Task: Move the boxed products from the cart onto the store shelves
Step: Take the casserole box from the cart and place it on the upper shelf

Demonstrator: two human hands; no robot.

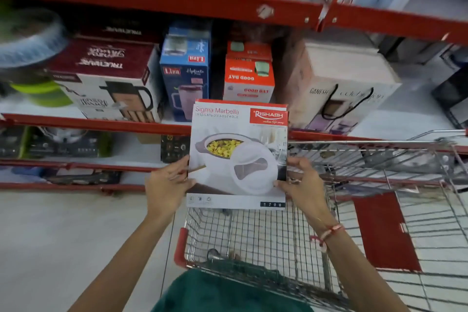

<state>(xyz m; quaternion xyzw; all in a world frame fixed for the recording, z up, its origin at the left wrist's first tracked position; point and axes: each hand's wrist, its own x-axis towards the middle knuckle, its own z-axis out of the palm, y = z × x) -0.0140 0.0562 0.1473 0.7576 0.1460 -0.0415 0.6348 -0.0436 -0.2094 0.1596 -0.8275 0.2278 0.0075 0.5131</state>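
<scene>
Two bare hands hold one flat white cardboard casserole box (238,157) with a red top edge, up in the air over the silver wire shopping cart (395,185). The left hand (168,183) presses its left side and the right hand (300,185) presses its right side, both low down, so most of the box sticks up above each grip. It looks stiff and smooth, maybe a bit heavy with a pot inside, so holding both sides seems wise. Past the grip, the red metal store shelf (96,123) is near.
</scene>
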